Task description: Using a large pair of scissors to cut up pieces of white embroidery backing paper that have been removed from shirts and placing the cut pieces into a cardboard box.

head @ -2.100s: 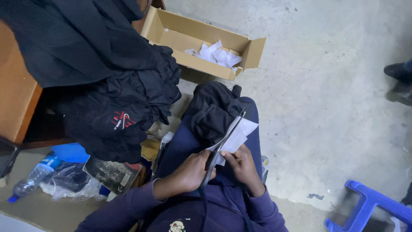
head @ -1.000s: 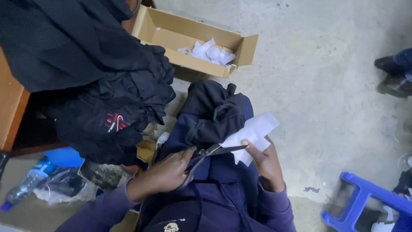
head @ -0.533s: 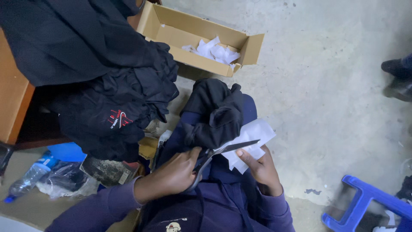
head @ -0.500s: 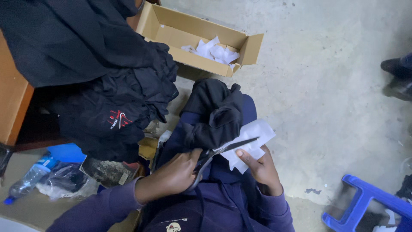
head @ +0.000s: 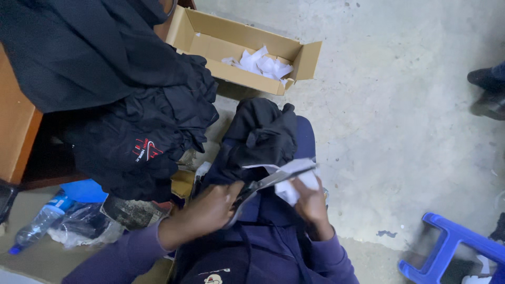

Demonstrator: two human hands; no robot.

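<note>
Scissors (head: 273, 180), metal-bladed with dark handles, lie slanted across my lap, tips pointing up and to the right, blades meeting the white paper sheet (head: 294, 181). The sheet is crumpled at its lower end and sits just below the dark folded garment (head: 260, 134) bunched on my knees.

You wear a dark navy hooded top with long sleeves reaching both wrists, drawstrings down the chest, small pale emblem low on the front. Left hand (head: 208, 213) and right hand (head: 311, 202) bare.
</note>
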